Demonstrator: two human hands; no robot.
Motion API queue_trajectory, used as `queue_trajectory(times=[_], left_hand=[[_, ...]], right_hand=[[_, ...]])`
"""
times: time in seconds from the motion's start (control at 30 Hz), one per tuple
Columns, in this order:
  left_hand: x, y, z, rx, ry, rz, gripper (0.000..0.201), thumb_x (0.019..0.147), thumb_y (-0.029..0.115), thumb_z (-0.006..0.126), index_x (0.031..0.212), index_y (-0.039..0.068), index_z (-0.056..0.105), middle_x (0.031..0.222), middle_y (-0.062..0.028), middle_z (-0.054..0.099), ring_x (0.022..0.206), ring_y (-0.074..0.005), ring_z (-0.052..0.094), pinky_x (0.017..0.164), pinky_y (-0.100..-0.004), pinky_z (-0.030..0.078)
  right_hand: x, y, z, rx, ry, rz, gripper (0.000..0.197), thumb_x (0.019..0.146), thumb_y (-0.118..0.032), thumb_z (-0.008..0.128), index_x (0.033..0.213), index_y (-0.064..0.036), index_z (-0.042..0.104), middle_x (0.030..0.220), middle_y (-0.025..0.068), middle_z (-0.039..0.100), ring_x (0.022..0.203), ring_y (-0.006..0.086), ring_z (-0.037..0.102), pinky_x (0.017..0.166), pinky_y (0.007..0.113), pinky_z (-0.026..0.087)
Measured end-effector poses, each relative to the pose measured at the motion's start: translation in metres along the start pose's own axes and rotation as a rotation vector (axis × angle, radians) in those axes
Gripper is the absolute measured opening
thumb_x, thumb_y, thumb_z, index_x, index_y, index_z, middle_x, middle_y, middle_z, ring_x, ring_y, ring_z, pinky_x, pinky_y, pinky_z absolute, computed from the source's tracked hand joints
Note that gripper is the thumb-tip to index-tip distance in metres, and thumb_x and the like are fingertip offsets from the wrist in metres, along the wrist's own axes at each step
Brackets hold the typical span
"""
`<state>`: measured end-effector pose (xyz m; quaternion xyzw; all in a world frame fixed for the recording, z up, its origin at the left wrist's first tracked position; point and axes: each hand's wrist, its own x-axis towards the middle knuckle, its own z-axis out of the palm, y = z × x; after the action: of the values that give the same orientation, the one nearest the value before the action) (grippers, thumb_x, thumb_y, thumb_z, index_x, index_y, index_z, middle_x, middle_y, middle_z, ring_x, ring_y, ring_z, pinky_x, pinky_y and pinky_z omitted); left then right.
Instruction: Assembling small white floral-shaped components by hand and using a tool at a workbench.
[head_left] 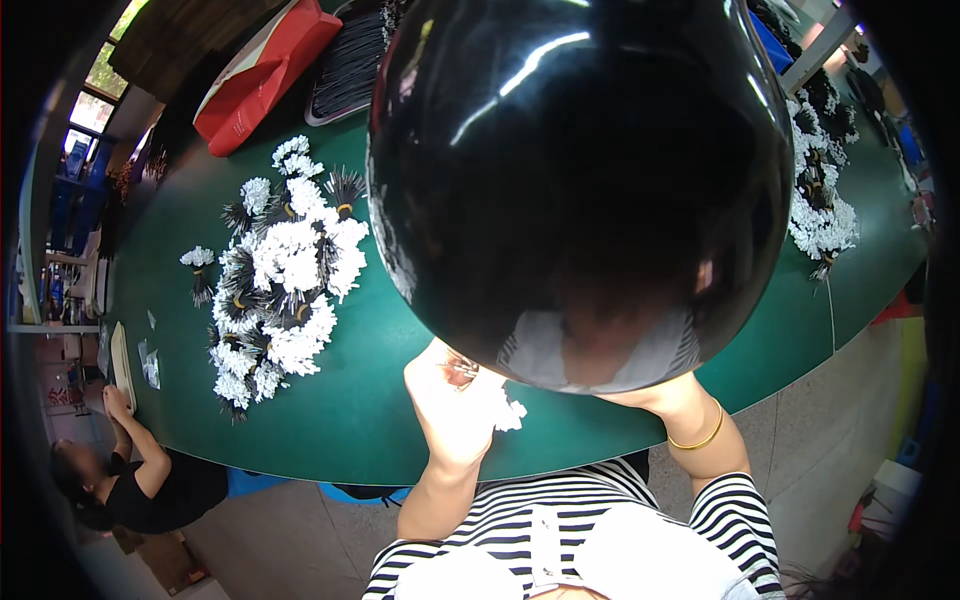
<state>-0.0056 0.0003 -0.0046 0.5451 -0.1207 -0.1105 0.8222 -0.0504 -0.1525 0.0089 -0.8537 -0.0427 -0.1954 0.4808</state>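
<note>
A big glossy black rounded object (580, 200), perhaps a lamp shade, fills the middle of the view and hides much of my work. Just under its lower left edge my left hand (445, 395) is closed around a small bundle of black wires, whose white connector ends (510, 413) stick out beside it. Of my right hand (655, 394) only the heel and wrist show, with a gold bangle. Its fingers lie behind the black object. To the left of my hands many bundles of black wires with white connectors (285, 260) are heaped.
The green table (370, 420) has a curved near edge. A red bag (265, 90) and a tray of black wires (345, 75) are at the far left. More white-ended bundles (825, 225) lie right. At the lower left another person (150, 480) sits at the table.
</note>
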Motion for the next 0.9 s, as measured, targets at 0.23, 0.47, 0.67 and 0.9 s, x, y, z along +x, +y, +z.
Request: queue_trajectory(times=[0.23,0.47,0.67,0.9], left_hand=[[-0.0005,0.0039,0.0041,0.037,0.006,0.003,0.011,0.072,-0.005,0.058,0.083,-0.004,0.055,0.063,-0.0013,0.055,0.049,-0.0014,0.045,0.044,-0.0143,0.033],[-0.0023,0.0016,0.0036,0.110,0.036,0.019,0.011,0.070,-0.006,0.054,0.081,-0.005,0.053,0.062,-0.0015,0.053,0.049,-0.0008,0.044,0.045,-0.0141,0.034],[0.0007,0.0009,0.0070,0.223,0.029,0.145,0.010,0.069,-0.003,0.054,0.079,-0.005,0.051,0.062,-0.0009,0.052,0.051,-0.0007,0.043,0.046,-0.0148,0.035],[0.0022,0.0034,0.0047,0.287,-0.025,0.159,0.013,0.070,-0.001,0.058,0.081,-0.006,0.052,0.063,-0.0007,0.051,0.052,-0.0015,0.043,0.048,-0.0149,0.035]], right_hand=[[-0.0015,0.0010,0.0007,-0.075,0.049,-0.042,0.007,0.070,-0.004,0.062,0.070,0.0012,0.057,0.062,0.0129,0.056,0.053,0.0298,0.054,0.050,0.034,0.044],[-0.0009,0.0018,-0.0006,-0.094,0.060,-0.108,0.005,0.071,-0.003,0.061,0.072,0.0011,0.058,0.066,0.0120,0.057,0.057,0.0273,0.055,0.053,0.033,0.046],[0.0001,0.0015,0.0000,-0.082,0.081,-0.113,0.006,0.071,-0.004,0.062,0.075,0.0009,0.060,0.067,0.0117,0.058,0.059,0.0271,0.056,0.055,0.033,0.046],[-0.0002,-0.0021,-0.0006,-0.060,0.060,-0.094,0.009,0.072,-0.005,0.062,0.078,0.0017,0.061,0.070,0.0120,0.059,0.061,0.0275,0.056,0.058,0.034,0.047]])
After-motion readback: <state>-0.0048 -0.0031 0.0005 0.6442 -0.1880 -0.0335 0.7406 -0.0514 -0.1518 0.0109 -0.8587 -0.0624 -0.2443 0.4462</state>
